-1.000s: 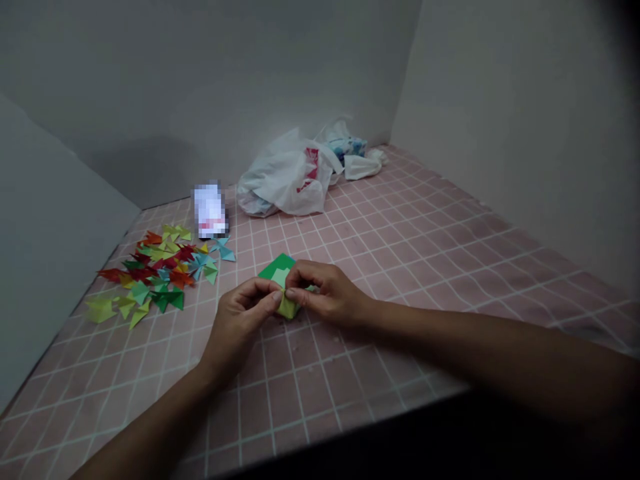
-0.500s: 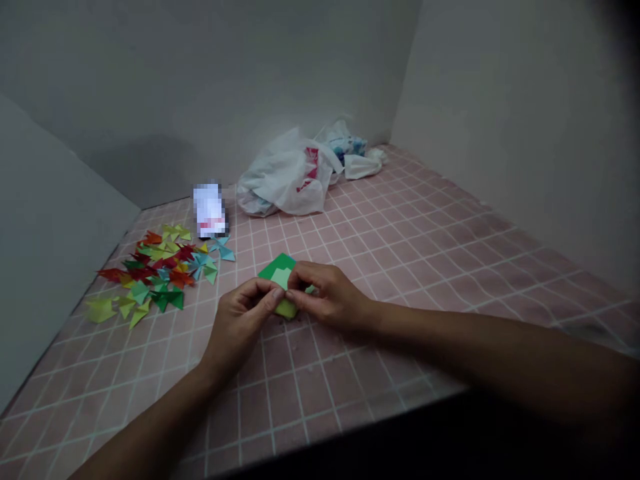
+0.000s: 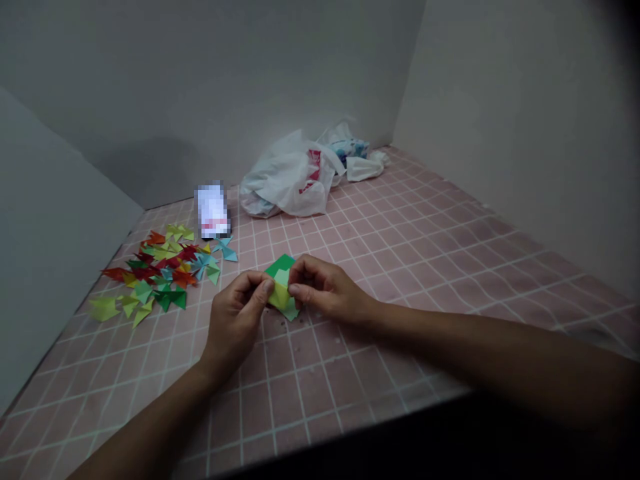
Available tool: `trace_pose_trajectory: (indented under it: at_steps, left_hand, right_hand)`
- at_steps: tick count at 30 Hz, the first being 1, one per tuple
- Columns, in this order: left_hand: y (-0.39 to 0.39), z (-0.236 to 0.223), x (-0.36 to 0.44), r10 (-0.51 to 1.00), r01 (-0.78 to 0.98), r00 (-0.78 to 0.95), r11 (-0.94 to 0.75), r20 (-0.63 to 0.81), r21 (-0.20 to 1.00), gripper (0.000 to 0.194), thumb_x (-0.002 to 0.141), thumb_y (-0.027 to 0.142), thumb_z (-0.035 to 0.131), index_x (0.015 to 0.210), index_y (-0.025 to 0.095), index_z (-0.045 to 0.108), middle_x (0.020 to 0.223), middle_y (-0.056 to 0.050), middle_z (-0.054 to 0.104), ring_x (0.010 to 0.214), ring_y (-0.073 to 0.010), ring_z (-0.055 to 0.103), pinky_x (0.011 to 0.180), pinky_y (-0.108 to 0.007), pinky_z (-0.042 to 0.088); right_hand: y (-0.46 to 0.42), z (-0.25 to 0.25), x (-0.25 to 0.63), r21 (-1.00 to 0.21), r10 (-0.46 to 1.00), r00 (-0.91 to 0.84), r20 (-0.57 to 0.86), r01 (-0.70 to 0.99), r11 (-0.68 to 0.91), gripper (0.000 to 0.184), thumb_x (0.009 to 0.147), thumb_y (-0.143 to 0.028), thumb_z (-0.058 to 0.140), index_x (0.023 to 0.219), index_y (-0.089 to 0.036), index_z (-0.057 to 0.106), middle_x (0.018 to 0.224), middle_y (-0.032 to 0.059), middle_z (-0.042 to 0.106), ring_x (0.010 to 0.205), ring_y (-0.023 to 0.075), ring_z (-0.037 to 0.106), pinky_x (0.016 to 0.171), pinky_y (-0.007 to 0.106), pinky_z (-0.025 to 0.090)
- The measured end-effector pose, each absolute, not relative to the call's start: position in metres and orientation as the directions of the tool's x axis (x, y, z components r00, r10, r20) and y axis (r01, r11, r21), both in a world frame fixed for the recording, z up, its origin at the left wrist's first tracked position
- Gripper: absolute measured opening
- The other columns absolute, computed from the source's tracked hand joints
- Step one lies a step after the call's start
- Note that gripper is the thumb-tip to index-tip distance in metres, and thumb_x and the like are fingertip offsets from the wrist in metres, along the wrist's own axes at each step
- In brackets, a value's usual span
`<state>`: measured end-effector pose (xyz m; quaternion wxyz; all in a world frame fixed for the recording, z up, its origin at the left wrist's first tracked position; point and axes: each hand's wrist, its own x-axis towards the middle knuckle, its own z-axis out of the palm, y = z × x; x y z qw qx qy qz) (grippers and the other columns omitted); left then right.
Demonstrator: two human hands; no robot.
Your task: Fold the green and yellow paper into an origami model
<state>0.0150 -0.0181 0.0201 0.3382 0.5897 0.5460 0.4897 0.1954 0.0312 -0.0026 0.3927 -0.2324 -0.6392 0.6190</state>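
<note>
Between my hands is a small yellow piece of folded paper [image 3: 281,297], pinched at both sides. My left hand [image 3: 240,310] has thumb and forefinger closed on its left edge. On the right edge, the thumb and fingertips of my right hand [image 3: 327,288] are closed too. Just beneath and behind it lie green sheets of paper [image 3: 281,264], dark green at the back and pale green in front. My fingers hide part of these sheets.
Several folded paper shapes [image 3: 163,267] in red, yellow, green and blue lie in a pile at the left. Behind them a lit phone [image 3: 213,210] leans upright. A white plastic bag [image 3: 290,180] and a crumpled white-and-blue packet [image 3: 353,150] rest by the back wall on the pink tiled surface [image 3: 400,240].
My hands have moved slightly apart, the left one going left. The yellow paper now shows more fully between them, raised and stretched, with pale green paper visible below it.
</note>
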Motion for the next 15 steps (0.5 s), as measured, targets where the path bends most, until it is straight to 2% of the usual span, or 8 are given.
trace_pose_trajectory:
  at_steps: [5,8,11,15]
  left_hand:
    - [-0.0168,0.0197,0.0159,0.977,0.275,-0.082,-0.169,0.198,0.946,0.013,0.086,0.029,0.067,0.078,0.018,0.067,0.069,0.001,0.064,0.061,-0.0116,0.060,0.058,-0.022,0.051]
    - [-0.0170,0.0177,0.0162,0.975,0.271,-0.079,-0.178,0.206,0.946,0.012,0.086,0.028,0.067,0.079,0.018,0.067,0.069,0.001,0.064,0.061,-0.0115,0.059,0.058,-0.021,0.051]
    - [-0.0182,0.0162,0.0153,0.970,0.289,-0.079,-0.196,0.228,0.937,0.012,0.087,0.028,0.067,0.080,0.019,0.068,0.070,0.002,0.064,0.063,-0.0114,0.059,0.059,-0.021,0.050]
    - [-0.0196,0.0156,0.0138,0.963,0.333,-0.065,-0.224,0.260,0.916,0.013,0.090,0.028,0.065,0.081,0.019,0.067,0.072,0.002,0.064,0.065,-0.0117,0.059,0.061,-0.021,0.049]
  right_hand:
    - [0.0316,-0.0027,0.1971,-0.980,0.776,-0.608,0.167,-0.191,0.060,0.024,0.095,-0.039,0.058,0.087,-0.016,0.058,0.078,-0.0003,0.057,0.067,0.0111,0.056,0.064,0.026,0.045]
    - [0.0314,-0.0032,0.1971,-0.984,0.754,-0.637,0.159,-0.163,0.070,0.027,0.092,-0.042,0.062,0.084,-0.016,0.059,0.074,-0.0011,0.056,0.066,0.0108,0.053,0.062,0.025,0.042]
    - [0.0305,-0.0036,0.1967,-0.980,0.748,-0.633,0.198,-0.115,0.162,0.023,0.086,-0.036,0.069,0.081,-0.016,0.060,0.071,-0.0028,0.054,0.064,0.0099,0.049,0.059,0.024,0.038]
    - [0.0298,-0.0026,0.1970,-0.957,0.749,-0.612,0.256,-0.051,0.285,0.014,0.086,-0.027,0.067,0.080,-0.016,0.061,0.068,-0.0039,0.053,0.063,0.0095,0.048,0.059,0.024,0.036]
